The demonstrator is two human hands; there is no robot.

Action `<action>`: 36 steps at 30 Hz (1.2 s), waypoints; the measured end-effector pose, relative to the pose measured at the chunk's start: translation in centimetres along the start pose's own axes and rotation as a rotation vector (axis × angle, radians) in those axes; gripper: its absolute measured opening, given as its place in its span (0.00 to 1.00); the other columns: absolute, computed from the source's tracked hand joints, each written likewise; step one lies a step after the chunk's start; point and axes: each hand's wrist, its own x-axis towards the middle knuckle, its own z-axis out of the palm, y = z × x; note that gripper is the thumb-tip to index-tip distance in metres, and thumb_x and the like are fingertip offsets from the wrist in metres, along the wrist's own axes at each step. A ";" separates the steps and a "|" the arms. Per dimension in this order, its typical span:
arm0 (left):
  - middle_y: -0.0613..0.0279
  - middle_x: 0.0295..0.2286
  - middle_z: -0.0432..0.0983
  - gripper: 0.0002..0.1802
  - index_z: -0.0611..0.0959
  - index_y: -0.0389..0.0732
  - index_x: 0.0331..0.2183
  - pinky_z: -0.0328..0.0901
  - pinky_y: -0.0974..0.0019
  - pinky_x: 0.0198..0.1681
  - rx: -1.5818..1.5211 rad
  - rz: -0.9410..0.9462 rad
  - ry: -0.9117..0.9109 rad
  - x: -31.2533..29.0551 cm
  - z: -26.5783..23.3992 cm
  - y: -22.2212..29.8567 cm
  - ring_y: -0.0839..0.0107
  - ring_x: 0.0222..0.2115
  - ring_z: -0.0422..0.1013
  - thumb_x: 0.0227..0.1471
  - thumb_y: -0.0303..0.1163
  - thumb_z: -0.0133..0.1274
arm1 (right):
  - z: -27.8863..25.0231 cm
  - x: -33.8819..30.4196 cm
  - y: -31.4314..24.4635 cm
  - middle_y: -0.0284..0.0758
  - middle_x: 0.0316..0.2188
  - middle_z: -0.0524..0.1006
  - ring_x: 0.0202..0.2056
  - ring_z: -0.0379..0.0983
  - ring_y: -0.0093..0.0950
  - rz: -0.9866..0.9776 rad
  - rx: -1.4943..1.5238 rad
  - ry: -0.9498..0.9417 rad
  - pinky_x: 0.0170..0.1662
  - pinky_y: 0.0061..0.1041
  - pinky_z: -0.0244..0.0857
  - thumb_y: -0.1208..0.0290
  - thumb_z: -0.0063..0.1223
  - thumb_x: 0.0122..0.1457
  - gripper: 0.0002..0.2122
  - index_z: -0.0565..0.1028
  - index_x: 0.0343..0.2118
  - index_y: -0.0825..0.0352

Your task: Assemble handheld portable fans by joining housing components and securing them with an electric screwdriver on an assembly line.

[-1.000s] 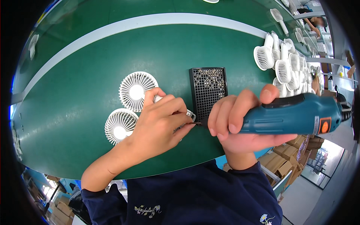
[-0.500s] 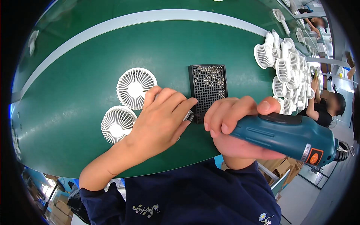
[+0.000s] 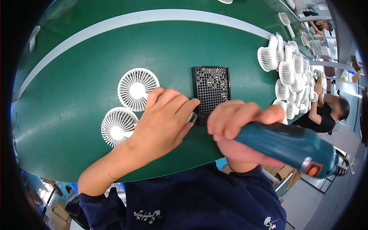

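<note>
My left hand [image 3: 159, 122] is closed around the handle of a white handheld fan, and a shiny handle end [image 3: 192, 118] shows past its thumb. Left of the hand lie two round, slatted fan heads, an upper one [image 3: 137, 90] and a lower one [image 3: 118, 128]; the hand hides how each joins its handle. An electric screwdriver [image 3: 283, 143] with a teal body is gripped in my right hand [image 3: 237, 120], its front end pointing left toward the handle end. The fingers hide its bit. Just beyond both hands sits a black perforated screw tray [image 3: 209, 102] with small screws [image 3: 216, 78] across its far part.
Many white handheld fans [image 3: 287, 73] are heaped at the right of the green table [image 3: 76, 96]. A pale raised strip [image 3: 172, 15] curves along the far side. Another person [image 3: 326, 115] in dark clothes works past the heap.
The screwdriver's rear end has swung downward and is blurred by motion. My left hand keeps its hold on the fan. The whole view has shifted slightly.
</note>
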 end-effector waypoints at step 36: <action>0.69 0.22 0.69 0.08 0.83 0.42 0.25 0.58 0.64 0.40 -0.106 0.019 0.221 0.0 0.6 -0.6 0.70 0.24 0.66 0.37 0.27 0.67 | -1.3 2.1 -0.1 0.36 0.21 0.68 0.13 0.64 0.28 0.116 0.145 0.236 0.16 0.31 0.63 0.22 0.28 0.51 0.42 0.59 0.55 0.57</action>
